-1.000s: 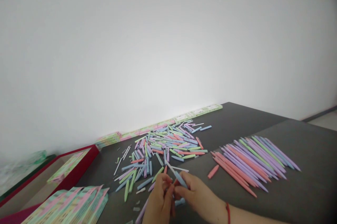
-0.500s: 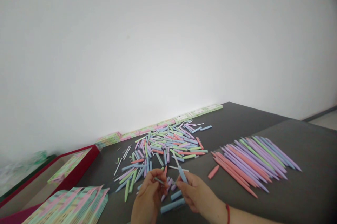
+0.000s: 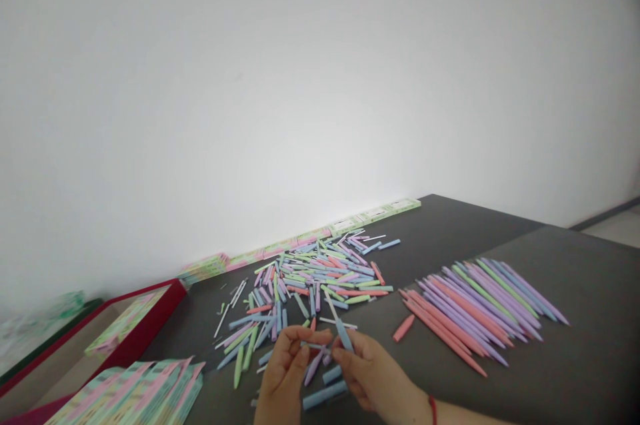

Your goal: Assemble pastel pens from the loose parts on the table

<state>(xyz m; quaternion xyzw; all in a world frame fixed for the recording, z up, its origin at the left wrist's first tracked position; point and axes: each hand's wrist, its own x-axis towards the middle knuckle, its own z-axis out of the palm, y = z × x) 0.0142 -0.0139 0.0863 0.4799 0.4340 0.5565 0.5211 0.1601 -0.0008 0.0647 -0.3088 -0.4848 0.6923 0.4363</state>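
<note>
My right hand (image 3: 373,368) is closed around a light blue pen barrel (image 3: 343,333). A thin white refill sticks up out of the barrel, leaning away to the left. My left hand (image 3: 285,368) pinches a thin, short pale piece (image 3: 311,345) between thumb and forefinger; its exact kind is too small to tell. The two hands are close together, fingertips a little apart. Below and between them lie blue pen barrels (image 3: 325,396) and a purple pen part (image 3: 313,368) on the dark table.
Beyond my hands spreads a pile of pastel pen parts (image 3: 320,272). Assembled-looking pens (image 3: 470,312) lie in a row at right, beside a short coral part (image 3: 404,328). Printed packets (image 3: 135,392) and a red box (image 3: 165,312) are at left. Flat boxes (image 3: 345,224) line the wall.
The left forefinger has straightened, and the thin piece now lies more level, pointing toward the right hand. The right hand keeps its hold on the pen barrel. The view has shifted slightly.
</note>
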